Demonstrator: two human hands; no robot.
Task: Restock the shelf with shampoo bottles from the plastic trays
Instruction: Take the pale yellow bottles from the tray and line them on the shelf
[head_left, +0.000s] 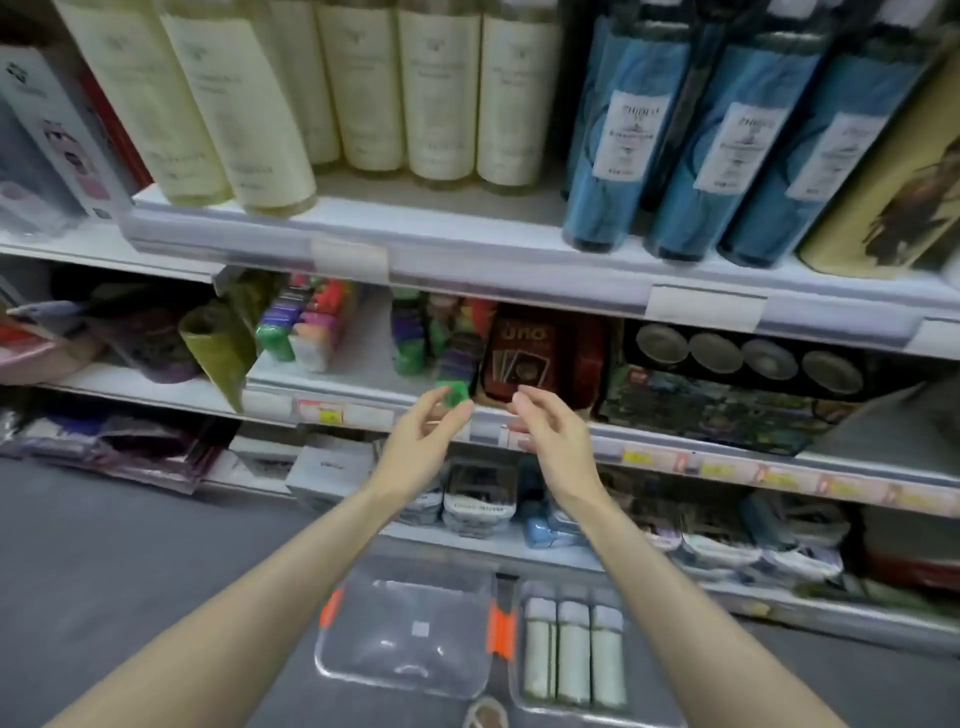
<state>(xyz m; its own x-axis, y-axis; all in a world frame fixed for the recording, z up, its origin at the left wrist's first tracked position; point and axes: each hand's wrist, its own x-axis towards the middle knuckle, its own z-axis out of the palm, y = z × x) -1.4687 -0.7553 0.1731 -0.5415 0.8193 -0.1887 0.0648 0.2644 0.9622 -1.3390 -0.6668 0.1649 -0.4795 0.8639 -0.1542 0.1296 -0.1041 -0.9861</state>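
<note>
Three pale bottles (573, 649) lie in one tray (566, 713) well below the left hand (423, 441) and right hand (550, 436), both loosely open and apparently empty, while the neighbouring tray (405, 613) looks emptied and the shelf (467, 244) above them appears largely stocked.

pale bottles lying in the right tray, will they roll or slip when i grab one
Probably stiff: the pale bottles look like rigid cylinders. Likely to roll if set down loose, being round, though here they lie side by side inside the tray. Possibly slippery: similar cream bottles on the top shelf look smooth.
</note>
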